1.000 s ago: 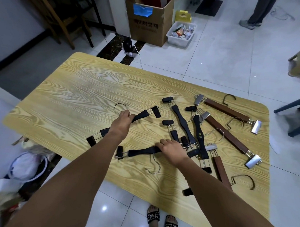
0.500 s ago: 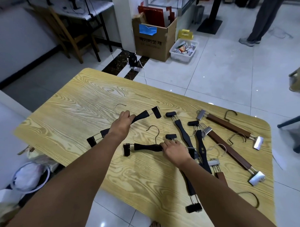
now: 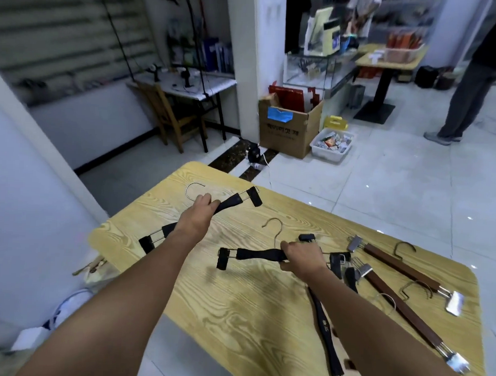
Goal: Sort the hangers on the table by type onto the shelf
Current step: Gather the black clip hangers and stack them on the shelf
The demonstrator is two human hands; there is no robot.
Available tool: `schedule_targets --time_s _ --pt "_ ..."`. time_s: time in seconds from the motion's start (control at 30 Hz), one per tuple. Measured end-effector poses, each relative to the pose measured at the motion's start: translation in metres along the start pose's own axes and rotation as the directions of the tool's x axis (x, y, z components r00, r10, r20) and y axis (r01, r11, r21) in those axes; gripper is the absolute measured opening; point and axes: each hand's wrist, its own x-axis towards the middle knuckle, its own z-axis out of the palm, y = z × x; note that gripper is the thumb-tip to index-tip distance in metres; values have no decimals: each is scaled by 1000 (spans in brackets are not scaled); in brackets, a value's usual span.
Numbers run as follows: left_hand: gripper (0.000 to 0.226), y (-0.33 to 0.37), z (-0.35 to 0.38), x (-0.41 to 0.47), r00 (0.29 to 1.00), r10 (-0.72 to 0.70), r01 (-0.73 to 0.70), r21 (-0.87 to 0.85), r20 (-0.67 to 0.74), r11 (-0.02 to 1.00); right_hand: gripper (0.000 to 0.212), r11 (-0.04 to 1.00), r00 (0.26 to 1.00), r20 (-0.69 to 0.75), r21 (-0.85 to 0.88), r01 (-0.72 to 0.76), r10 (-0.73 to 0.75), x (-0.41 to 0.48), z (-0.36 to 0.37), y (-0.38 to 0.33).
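Black hanger (image 3: 232, 201) at eleven o'clock sits wrapped in my left fingers (image 3: 205, 199); my right fingers (image 3: 288, 247) grip a second black hanger (image 3: 260, 254) at centre. Brown hangers (image 3: 401, 267) lie on the desk (image 3: 236, 314) at three o'clock; I judge sorting barely begun.

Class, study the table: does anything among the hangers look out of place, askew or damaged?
Yes: beside the right hand, black hangers lie tangled with the clip end of a brown hanger, the two types mixed and skewed at different angles. Nothing looks broken.
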Motion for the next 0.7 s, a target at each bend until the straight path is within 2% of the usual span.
schedule_targets --time_s 0.13,0.33,0.53,0.7 --pt "59 -20 -31 -33 995 -75 79 54 -73 995 25 995 994 -50 7 96 -96 9 -27 -12" --pt "76 -39 -73 -88 961 -180 210 126 -211 970 35 964 957 -135 26 264 -258 8 -63 -32" --pt "87 -40 -95 -152 885 -360 409 128 -295 903 39 910 901 -191 73 409 -389 -13 -85 -51" --pt "87 -38 -95 -217 832 -463 513 106 -306 852 50 862 845 -256 77 502 -469 -26 -91 -75"
